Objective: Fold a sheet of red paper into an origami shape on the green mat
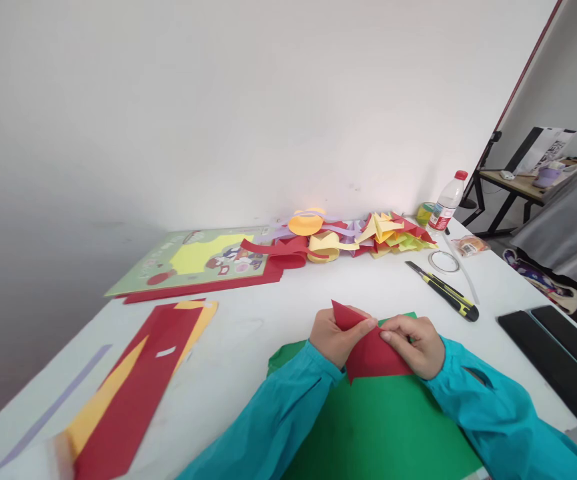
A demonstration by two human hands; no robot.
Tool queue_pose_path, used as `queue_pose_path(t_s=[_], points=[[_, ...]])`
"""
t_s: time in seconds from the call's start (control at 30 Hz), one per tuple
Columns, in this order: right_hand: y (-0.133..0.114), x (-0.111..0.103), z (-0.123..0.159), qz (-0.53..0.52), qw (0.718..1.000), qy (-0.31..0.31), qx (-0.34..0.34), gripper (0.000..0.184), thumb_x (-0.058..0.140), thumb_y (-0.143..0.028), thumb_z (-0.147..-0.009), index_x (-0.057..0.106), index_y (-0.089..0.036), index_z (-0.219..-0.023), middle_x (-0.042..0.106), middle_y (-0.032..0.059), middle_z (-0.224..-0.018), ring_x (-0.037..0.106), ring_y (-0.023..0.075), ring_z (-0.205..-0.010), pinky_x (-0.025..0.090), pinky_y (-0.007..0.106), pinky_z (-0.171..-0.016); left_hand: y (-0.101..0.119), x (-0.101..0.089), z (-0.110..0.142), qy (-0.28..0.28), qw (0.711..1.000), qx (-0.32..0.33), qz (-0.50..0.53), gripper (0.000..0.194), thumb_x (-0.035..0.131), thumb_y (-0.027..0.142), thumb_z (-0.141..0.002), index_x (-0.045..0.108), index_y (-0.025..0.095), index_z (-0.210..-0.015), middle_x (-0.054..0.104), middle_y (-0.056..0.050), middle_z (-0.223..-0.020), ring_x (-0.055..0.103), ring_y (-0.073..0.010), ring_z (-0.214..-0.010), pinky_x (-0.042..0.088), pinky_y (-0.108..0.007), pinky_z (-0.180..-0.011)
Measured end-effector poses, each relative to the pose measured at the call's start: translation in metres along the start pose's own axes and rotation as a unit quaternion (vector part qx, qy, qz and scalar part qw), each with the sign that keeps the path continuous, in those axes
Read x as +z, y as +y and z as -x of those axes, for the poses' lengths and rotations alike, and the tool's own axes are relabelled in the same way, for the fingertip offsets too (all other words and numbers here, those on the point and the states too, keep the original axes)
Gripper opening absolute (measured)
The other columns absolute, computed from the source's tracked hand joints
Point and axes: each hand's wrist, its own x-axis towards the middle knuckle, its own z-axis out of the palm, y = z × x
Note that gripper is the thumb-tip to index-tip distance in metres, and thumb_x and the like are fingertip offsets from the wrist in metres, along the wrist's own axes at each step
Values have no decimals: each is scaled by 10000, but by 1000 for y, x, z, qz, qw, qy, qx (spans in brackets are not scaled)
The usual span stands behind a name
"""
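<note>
A folded piece of red paper (375, 358) is held up between my two hands, one pointed corner sticking up at the upper left. My left hand (337, 333) pinches it along the upper edge, thumb on the near side. At its right part, my right hand (415, 343) grips it between thumb and fingers, and both sets of fingertips nearly meet. Behind and below the hands spreads a large sheet of green paper (368, 427), its near part running out of view between my teal sleeves.
Red and yellow paper strips (141, 373) lie at left, near a booklet (188, 260). Folded paper shapes (333, 237) line the wall. At right are a utility knife (443, 291), a tape roll (443, 261), a plastic bottle (448, 203) and black phones (553, 360).
</note>
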Motion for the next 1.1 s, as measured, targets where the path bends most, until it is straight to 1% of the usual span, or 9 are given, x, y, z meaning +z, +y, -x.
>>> queue_pose_path(t_s=[0.07, 0.2, 0.37, 0.5, 0.63, 0.83, 0.93, 1.0, 1.1], points=[[2, 1, 0, -6, 1000, 2, 2, 183, 494, -305, -841, 620, -183, -787, 415, -67, -396, 374, 71, -356, 305, 200, -388, 1, -1, 0, 13, 1000, -9, 0, 177, 706, 305, -578, 669, 133, -566, 673, -47, -583, 604, -169, -563, 488, -254, -522], [5, 3, -2, -20, 1000, 2, 9, 187, 505, -311, -834, 632, -173, -828, 470, -48, -435, 410, 80, -392, 316, 207, -413, 2, -3, -2, 42, 999, -19, 11, 176, 717, 298, -557, 667, 130, -566, 674, -46, -590, 603, -169, -563, 486, -253, -518], [5, 3, -2, -53, 998, -2, 38, 200, 518, -323, -825, 637, -166, -794, 393, -67, -397, 332, 70, -362, 261, 208, -379, 0, -1, -2, 44, 999, -16, 22, 181, 722, 301, -549, 661, 131, -558, 670, -44, -586, 595, -163, -559, 481, -254, -520], [7, 1, -2, -70, 997, -1, 35, 207, 540, -339, -809, 638, -158, -827, 404, -70, -404, 338, 69, -368, 264, 209, -385, 3, -4, -5, 63, 997, -18, 26, 182, 724, 296, -546, 654, 129, -561, 664, -39, -580, 587, -156, -549, 476, -249, -512], [7, -1, -2, -67, 996, 6, 56, 215, 526, -334, -813, 585, -162, -698, 408, -71, -399, 336, 62, -361, 257, 203, -381, 11, -16, -10, 90, 996, -1, 8, 199, 727, 313, -550, 657, 131, -585, 670, -42, -610, 595, -165, -574, 482, -254, -523], [4, -1, -2, -41, 997, 52, 41, 220, 541, -306, -803, 545, -168, -631, 406, -72, -400, 340, 58, -366, 274, 199, -390, 20, -23, -13, 24, 997, 72, -4, 146, 691, 271, -620, 645, 140, -574, 668, -37, -637, 590, -159, -608, 481, -250, -550], [2, -4, -3, -24, 997, 66, 15, 157, 577, -292, -782, 571, -168, -686, 414, -68, -438, 364, 66, -393, 309, 207, -414, 20, -22, -11, -8, 995, 103, -11, 139, 673, 252, -659, 641, 142, -581, 659, -36, -642, 583, -152, -609, 483, -255, -571], [1, -6, -4, 1, 997, 75, -30, 121, 620, -279, -750, 610, -165, -787, 471, -36, -535, 436, 92, -483, 365, 229, -476, 20, -20, -9, -35, 990, 135, -16, 121, 666, 231, -680, 647, 146, -596, 659, -38, -663, 588, -152, -625, 489, -264, -601], [-1, -6, -6, 2, 993, 76, -90, 188, 656, -254, -727, 642, -174, -897, 538, 34, -739, 521, 143, -679, 435, 277, -599, 18, -17, -6, -99, 979, 179, 1, 69, 658, 190, -697, 663, 155, -638, 663, -37, -677, 599, -154, -645, 491, -273, -625]])
